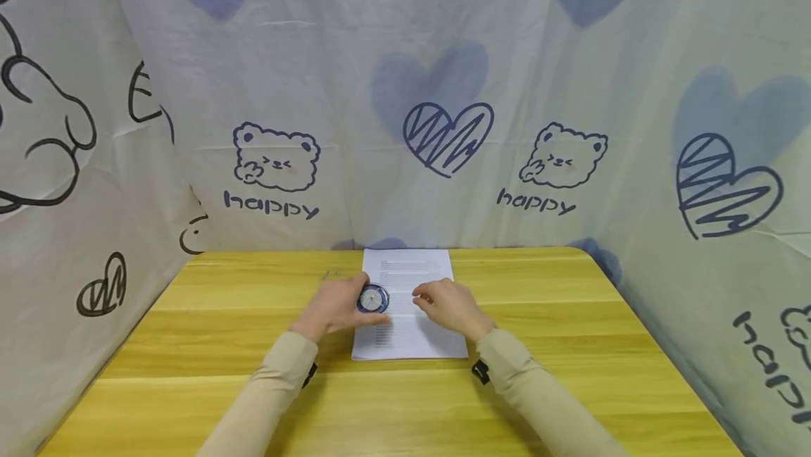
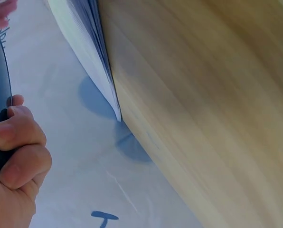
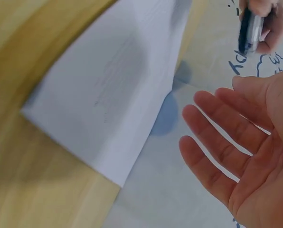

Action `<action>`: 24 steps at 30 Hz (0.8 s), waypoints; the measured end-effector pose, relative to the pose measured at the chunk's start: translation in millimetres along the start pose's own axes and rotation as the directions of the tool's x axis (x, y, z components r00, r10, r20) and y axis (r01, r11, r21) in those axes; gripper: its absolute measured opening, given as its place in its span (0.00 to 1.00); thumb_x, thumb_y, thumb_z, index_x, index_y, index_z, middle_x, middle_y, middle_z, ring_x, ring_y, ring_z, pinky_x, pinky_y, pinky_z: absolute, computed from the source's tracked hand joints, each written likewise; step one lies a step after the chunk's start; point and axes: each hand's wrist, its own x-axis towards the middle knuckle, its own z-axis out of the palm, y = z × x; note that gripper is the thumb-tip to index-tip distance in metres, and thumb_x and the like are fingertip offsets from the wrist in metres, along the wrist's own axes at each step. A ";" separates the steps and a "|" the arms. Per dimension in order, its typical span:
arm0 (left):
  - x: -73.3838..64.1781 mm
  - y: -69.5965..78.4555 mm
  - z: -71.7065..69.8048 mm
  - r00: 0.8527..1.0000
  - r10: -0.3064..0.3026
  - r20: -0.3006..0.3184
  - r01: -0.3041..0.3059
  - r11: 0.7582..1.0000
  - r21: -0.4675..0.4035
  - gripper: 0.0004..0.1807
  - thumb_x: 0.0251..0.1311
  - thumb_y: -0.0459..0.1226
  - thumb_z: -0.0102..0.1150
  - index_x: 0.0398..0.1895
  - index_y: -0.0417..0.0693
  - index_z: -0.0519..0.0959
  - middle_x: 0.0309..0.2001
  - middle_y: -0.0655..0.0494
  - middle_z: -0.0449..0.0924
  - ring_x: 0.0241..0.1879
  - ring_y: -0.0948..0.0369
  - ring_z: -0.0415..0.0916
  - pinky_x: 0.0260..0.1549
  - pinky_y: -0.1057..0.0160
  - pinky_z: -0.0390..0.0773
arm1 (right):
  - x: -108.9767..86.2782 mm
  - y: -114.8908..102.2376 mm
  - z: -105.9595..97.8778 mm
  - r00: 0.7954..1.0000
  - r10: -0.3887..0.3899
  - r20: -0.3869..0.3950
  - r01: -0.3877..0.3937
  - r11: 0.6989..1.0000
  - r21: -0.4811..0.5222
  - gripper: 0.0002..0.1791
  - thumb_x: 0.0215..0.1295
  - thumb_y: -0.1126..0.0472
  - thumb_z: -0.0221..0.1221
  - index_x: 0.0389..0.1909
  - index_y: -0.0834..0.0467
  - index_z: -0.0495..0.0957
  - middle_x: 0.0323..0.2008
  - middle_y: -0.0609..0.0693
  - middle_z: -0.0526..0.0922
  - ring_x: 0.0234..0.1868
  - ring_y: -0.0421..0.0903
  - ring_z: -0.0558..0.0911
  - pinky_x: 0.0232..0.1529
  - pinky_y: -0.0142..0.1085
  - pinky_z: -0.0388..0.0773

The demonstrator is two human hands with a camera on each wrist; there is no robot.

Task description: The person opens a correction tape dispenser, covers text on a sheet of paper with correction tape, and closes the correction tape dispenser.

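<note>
In the head view my left hand (image 1: pixel 334 306) holds a round dial (image 1: pixel 372 298) with a dark blue rim and a pale face, over the left part of a stack of printed paper (image 1: pixel 405 344). The left wrist view shows curled fingers (image 2: pixel 25 135) gripping the dial's dark edge (image 2: pixel 0 80); most of the dial lies outside that view. My right hand (image 1: pixel 451 306) hovers over the right side of the paper, holding nothing. In the right wrist view its fingers are spread and slightly bent, palm turned toward the dial.
The paper stack lies on a yellow wood-grain table (image 1: pixel 557 344), near its far edge. A white curtain (image 1: pixel 361 161) with hearts, bears and "happy" lettering hangs behind the table and along both sides. Dark bands (image 1: pixel 481 371) sit at both wrists.
</note>
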 end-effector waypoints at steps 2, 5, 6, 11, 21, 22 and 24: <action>0.7 3.9 0.6 1.000 0.022 -0.001 -0.022 1.000 0.006 0.40 0.38 0.67 0.71 0.44 0.50 0.70 0.29 0.58 0.79 0.25 0.63 0.74 0.26 0.65 0.76 | 2.6 -2.9 -0.1 1.000 -0.017 0.004 0.017 1.000 0.014 0.13 0.70 0.53 0.58 0.47 0.54 0.86 0.38 0.47 0.89 0.38 0.43 0.85 0.39 0.41 0.81; 2.1 8.8 2.1 0.999 0.041 0.023 -0.041 0.999 -0.005 0.41 0.38 0.63 0.75 0.47 0.51 0.67 0.31 0.55 0.81 0.27 0.61 0.77 0.28 0.62 0.79 | 5.7 -6.2 0.3 0.999 -0.045 0.020 0.045 0.998 0.037 0.15 0.71 0.52 0.57 0.50 0.55 0.84 0.39 0.48 0.88 0.39 0.44 0.85 0.39 0.40 0.81; 2.7 10.5 2.0 0.998 0.048 0.027 -0.048 0.999 -0.009 0.40 0.38 0.62 0.75 0.47 0.51 0.67 0.31 0.54 0.81 0.27 0.60 0.78 0.29 0.61 0.79 | 6.8 -6.9 0.6 0.998 -0.053 0.028 0.052 0.998 0.047 0.16 0.71 0.52 0.57 0.52 0.55 0.83 0.40 0.48 0.88 0.39 0.44 0.85 0.39 0.40 0.81; 4.4 17.4 2.0 0.994 0.098 0.038 -0.098 0.995 -0.025 0.38 0.43 0.60 0.74 0.47 0.50 0.65 0.32 0.52 0.82 0.27 0.59 0.79 0.27 0.61 0.80 | 9.3 -8.6 1.8 0.992 -0.104 0.069 0.095 0.987 0.127 0.17 0.72 0.53 0.56 0.57 0.54 0.79 0.45 0.49 0.87 0.43 0.45 0.85 0.43 0.41 0.83; 7.0 24.3 0.3 0.977 0.210 0.048 -0.201 0.969 -0.145 0.16 0.66 0.47 0.59 0.45 0.49 0.69 0.36 0.57 0.74 0.31 0.63 0.70 0.30 0.66 0.73 | 10.0 3.2 -0.7 0.988 -0.150 0.036 0.131 0.942 0.310 0.14 0.68 0.61 0.60 0.53 0.60 0.78 0.47 0.54 0.85 0.45 0.49 0.85 0.49 0.41 0.83; 6.6 25.2 -0.1 0.977 0.205 0.062 -0.194 0.968 -0.156 0.14 0.68 0.46 0.58 0.46 0.48 0.69 0.37 0.55 0.74 0.32 0.63 0.69 0.31 0.64 0.72 | 10.1 5.0 -0.3 0.989 -0.142 0.037 0.124 0.944 0.307 0.14 0.68 0.61 0.60 0.52 0.60 0.78 0.47 0.54 0.85 0.44 0.48 0.86 0.48 0.40 0.83; 4.8 26.7 -0.6 0.979 0.183 0.095 -0.164 0.970 -0.180 0.12 0.70 0.43 0.54 0.49 0.47 0.69 0.41 0.53 0.74 0.35 0.61 0.70 0.34 0.61 0.74 | 10.3 7.6 1.0 0.990 -0.134 0.035 0.117 0.944 0.308 0.14 0.68 0.62 0.61 0.52 0.61 0.78 0.47 0.55 0.85 0.44 0.49 0.86 0.48 0.40 0.83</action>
